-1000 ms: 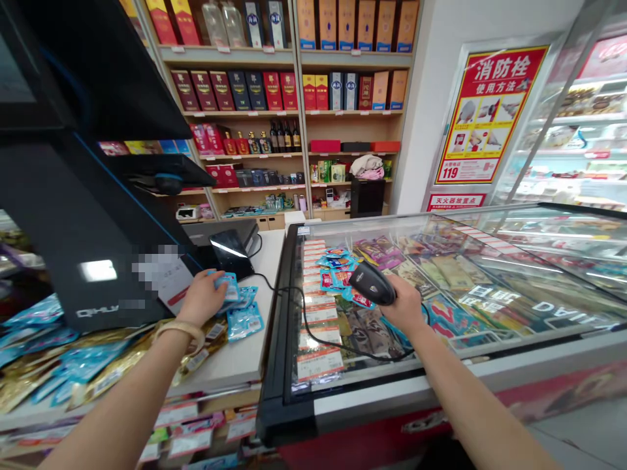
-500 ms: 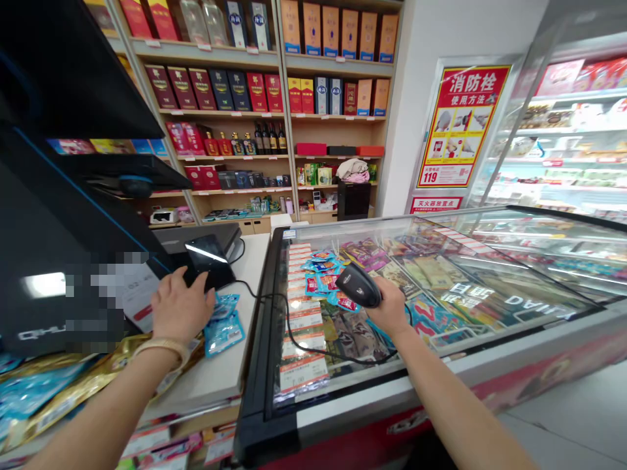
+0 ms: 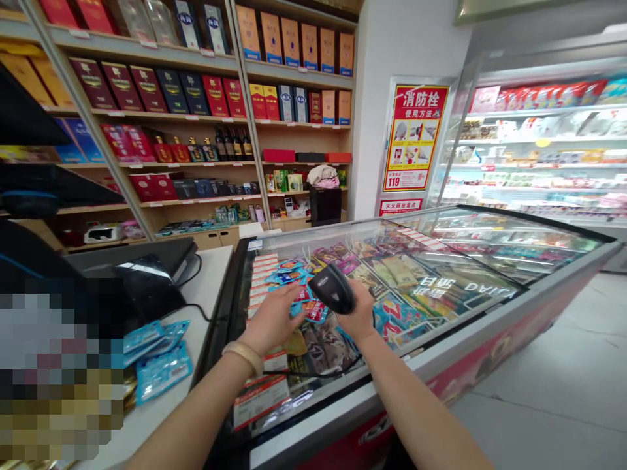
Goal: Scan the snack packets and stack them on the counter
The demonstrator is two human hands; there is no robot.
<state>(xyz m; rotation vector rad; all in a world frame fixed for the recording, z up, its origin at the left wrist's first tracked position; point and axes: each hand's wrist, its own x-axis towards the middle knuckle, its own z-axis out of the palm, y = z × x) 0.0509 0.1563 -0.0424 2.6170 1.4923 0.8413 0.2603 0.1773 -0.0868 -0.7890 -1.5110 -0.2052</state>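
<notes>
Nearest, the right hand is clamped on a handheld barcode scanner; the open left hand is just beside it, the two apart. Beyond them, blue sachets lie heaped on the glass lid of a chest freezer; left-hand contact cannot be confirmed from this angle. A few more sachets lie on the white counter to the left, the larger part still on the glass. Wooden shelves of boxed liquor stand far off.

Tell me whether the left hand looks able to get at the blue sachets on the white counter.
Probably yes: the open left hand is over the freezer's glass lid, just off the white counter, and only a thin black cable lies near its way to the blue sachets.
</notes>
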